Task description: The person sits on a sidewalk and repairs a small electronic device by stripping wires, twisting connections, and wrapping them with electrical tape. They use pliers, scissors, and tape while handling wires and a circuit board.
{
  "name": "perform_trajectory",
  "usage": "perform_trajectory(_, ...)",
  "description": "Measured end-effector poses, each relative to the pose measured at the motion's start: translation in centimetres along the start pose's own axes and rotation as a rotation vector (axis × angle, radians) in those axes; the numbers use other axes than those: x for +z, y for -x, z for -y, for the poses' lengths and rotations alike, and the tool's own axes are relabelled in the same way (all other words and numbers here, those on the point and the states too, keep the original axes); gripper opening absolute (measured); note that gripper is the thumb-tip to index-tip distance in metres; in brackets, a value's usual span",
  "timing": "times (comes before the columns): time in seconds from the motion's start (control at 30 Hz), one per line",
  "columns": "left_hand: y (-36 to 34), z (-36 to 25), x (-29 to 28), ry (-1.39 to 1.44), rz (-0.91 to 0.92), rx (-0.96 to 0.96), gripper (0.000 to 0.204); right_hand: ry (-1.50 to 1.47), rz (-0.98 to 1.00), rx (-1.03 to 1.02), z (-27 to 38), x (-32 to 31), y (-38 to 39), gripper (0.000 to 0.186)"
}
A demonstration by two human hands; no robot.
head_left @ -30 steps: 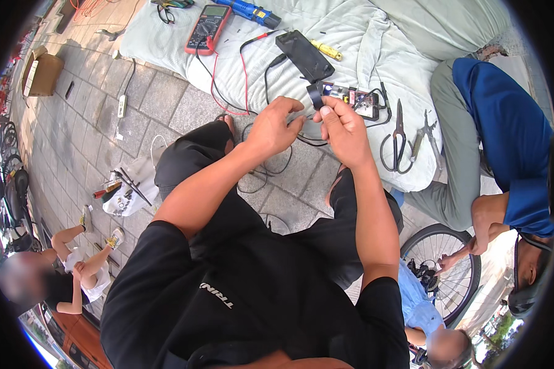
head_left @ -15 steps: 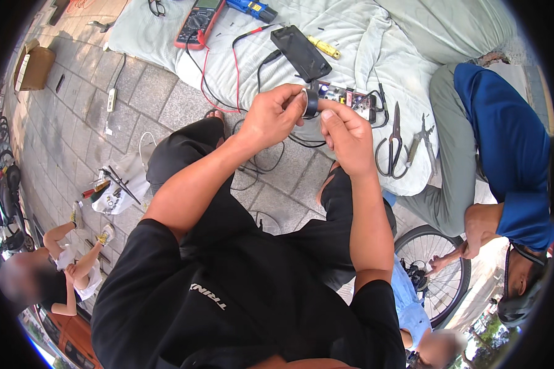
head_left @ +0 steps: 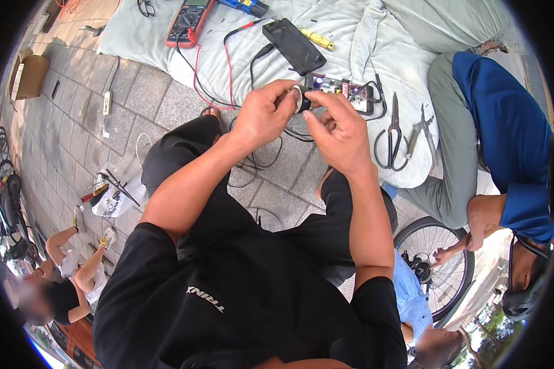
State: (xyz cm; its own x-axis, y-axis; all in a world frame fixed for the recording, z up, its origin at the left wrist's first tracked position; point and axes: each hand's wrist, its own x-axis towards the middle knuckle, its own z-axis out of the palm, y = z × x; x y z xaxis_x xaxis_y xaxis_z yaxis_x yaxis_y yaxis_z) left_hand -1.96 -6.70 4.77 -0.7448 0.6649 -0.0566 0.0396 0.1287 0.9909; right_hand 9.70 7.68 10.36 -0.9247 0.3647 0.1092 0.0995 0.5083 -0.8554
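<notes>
My left hand [head_left: 266, 114] and my right hand [head_left: 335, 126] meet above my knees and pinch a small round black and white part [head_left: 301, 98] between their fingertips. Thin black wires [head_left: 261, 161] hang below the hands toward the paving. Just beyond the fingers, an opened device with an exposed circuit board [head_left: 345, 92] lies on a pale cloth [head_left: 252, 49]. A flat black cover [head_left: 293, 46] lies on the cloth behind it.
On the cloth lie a red multimeter [head_left: 188, 21] with red and black leads, a yellow screwdriver [head_left: 317, 38], black scissors [head_left: 391, 135] and pliers [head_left: 420, 126]. A person in a blue top [head_left: 505, 129] sits at right. A bicycle wheel [head_left: 434, 261] stands lower right; a person [head_left: 68, 277] crouches lower left.
Both hands have drifted slightly up and left in the view, still working the small part between the fingertips. The view has tilted a little.
</notes>
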Motion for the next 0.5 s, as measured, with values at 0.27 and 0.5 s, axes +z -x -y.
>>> perform_trajectory(0.27, 0.0, -0.5, 0.0, -0.013, 0.0, -0.037, 0.025, -0.003, -0.022, -0.135, -1.3, 0.5, 0.1, 0.024)
perform_trajectory(0.5, 0.0, -0.5, 0.2, -0.039, -0.037, 0.031, 0.024, -0.129, -0.108, -0.012, -0.5, 1.1, 0.3, 0.029)
